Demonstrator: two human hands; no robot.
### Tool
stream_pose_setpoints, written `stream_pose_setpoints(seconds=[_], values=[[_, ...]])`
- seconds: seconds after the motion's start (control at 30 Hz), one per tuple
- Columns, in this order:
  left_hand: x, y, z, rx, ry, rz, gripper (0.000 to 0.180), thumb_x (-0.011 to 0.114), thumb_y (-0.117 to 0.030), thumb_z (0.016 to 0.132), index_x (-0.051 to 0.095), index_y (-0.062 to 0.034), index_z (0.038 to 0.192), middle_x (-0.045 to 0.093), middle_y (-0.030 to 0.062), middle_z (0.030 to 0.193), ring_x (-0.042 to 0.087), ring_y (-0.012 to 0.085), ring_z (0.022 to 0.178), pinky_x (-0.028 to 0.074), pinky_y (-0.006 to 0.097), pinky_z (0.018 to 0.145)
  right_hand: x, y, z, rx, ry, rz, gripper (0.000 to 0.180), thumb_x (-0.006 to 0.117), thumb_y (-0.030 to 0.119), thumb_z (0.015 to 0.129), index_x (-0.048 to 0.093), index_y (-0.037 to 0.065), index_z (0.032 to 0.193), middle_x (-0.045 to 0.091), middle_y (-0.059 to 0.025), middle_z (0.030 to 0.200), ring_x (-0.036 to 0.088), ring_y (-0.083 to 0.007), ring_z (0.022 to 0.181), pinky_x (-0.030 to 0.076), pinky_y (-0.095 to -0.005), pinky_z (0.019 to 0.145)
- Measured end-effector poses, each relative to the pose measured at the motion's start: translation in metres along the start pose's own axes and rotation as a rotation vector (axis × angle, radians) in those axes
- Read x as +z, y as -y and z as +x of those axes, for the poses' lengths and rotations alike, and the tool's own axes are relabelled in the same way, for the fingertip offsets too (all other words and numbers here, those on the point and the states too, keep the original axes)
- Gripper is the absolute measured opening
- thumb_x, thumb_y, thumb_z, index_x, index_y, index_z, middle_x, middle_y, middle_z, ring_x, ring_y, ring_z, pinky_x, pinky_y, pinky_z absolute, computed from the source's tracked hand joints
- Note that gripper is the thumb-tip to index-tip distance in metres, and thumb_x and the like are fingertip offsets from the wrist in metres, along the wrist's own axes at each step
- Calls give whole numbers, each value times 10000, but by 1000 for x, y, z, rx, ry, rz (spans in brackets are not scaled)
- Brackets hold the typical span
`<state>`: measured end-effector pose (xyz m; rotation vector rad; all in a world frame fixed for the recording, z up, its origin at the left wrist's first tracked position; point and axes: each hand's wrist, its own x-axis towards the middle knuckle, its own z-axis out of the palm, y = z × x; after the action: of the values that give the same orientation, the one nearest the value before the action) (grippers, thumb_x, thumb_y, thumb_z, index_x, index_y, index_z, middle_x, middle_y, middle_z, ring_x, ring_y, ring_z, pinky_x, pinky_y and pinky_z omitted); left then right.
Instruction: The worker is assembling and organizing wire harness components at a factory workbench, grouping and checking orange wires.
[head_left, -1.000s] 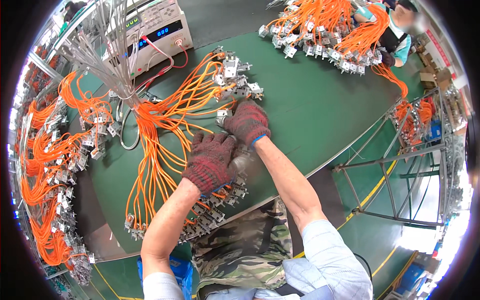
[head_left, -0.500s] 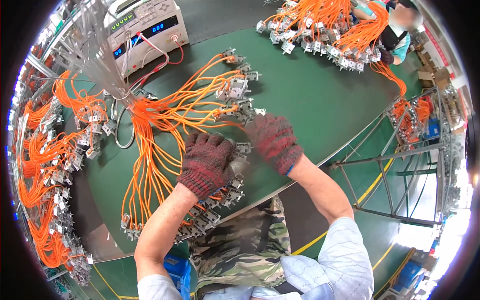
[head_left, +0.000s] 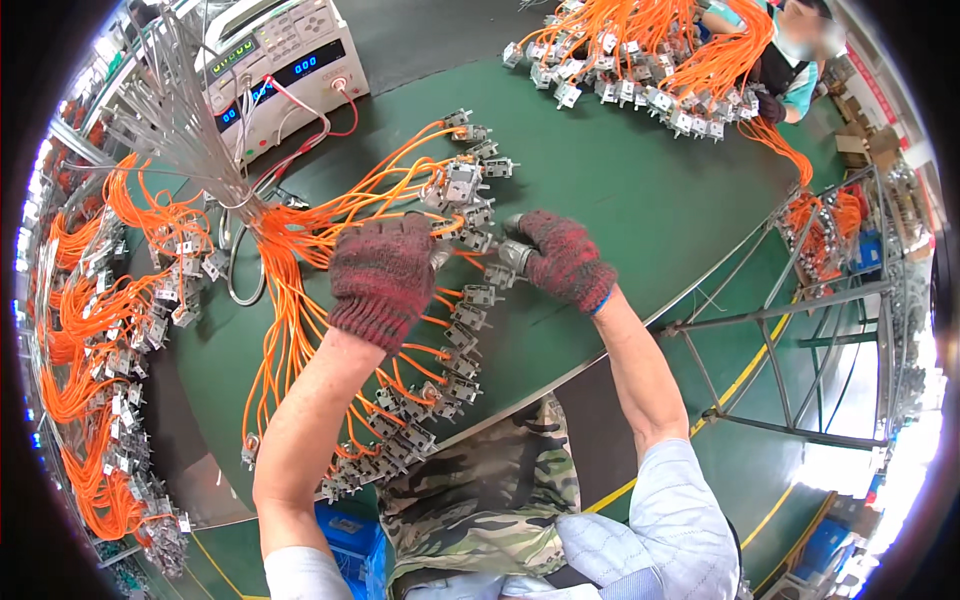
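Note:
My left hand (head_left: pixel 385 280), in a dark red and grey knit glove, lies over a fan of orange cables (head_left: pixel 290 275). Its fingers are curled, and what they hold, if anything, is hidden beneath the glove. Opposite it, my right hand (head_left: pixel 565 258) in a matching glove pinches a small metal connector (head_left: pixel 500 276) on the end of one orange cable. Above the hands, more metal connectors (head_left: pixel 462 185) cluster on their cable ends. Others form a curved row (head_left: pixel 465 340) below, reaching the table's front edge. The cables run back into a bundle of clear sleeves (head_left: pixel 190 130).
A white bench instrument (head_left: pixel 285 75) with lit displays and red and white leads stands at the back left. Orange cable bunches (head_left: pixel 90 310) hang along the left. Across the green table (head_left: pixel 620 200) a co-worker (head_left: pixel 790 60) handles another cable pile (head_left: pixel 640 60). A metal frame (head_left: pixel 780 310) stands right.
My left hand has moved up and left over the cables, uncovering the lower connector row. My right hand has shifted slightly, and its fingertips now show around a connector.

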<state>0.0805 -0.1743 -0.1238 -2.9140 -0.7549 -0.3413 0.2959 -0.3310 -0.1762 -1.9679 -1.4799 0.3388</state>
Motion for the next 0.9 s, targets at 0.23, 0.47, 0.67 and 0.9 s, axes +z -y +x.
stream_pose_setpoints(seconds=[0.23, 0.47, 0.67, 0.9], values=[[8, 2, 31, -146, 133, -279, 156, 696, -263, 976, 687, -151, 1084, 746, 179, 900, 732, 415, 860, 548, 530, 743, -2, 9, -18, 83, 76, -33, 348, 728, 352, 961, 750, 38, 1109, 737, -230, 997, 708, -432, 959, 554, -504, 854], [77, 7, 53, -357, -175, -610, 209, 667, -261, 1012, 691, -127, 1169, 722, 223, 942, 701, 460, 871, 539, 526, 760, -7, 26, -1, 153, 344, -80, 331, 706, 370, 966, 749, 65, 1087, 746, -221, 967, 719, -432, 896, 565, -512, 808], [67, 6, 7, -172, -39, -877, 302, 659, -267, 1031, 686, -146, 1306, 766, 190, 1067, 744, 391, 987, 573, 477, 859, 2, 19, -15, 29, 196, -252, 399, 712, 457, 969, 789, 90, 1104, 770, -184, 1016, 728, -399, 948, 582, -473, 848], [60, 5, 15, -342, 59, -968, 324, 659, -303, 1054, 696, -145, 1335, 775, 154, 1098, 748, 320, 1007, 577, 440, 869, -13, 16, 24, 30, -109, -87, 665, 822, 375, 885, 595, 91, 1442, 676, -217, 1324, 664, -423, 1229, 549, -471, 1041]])
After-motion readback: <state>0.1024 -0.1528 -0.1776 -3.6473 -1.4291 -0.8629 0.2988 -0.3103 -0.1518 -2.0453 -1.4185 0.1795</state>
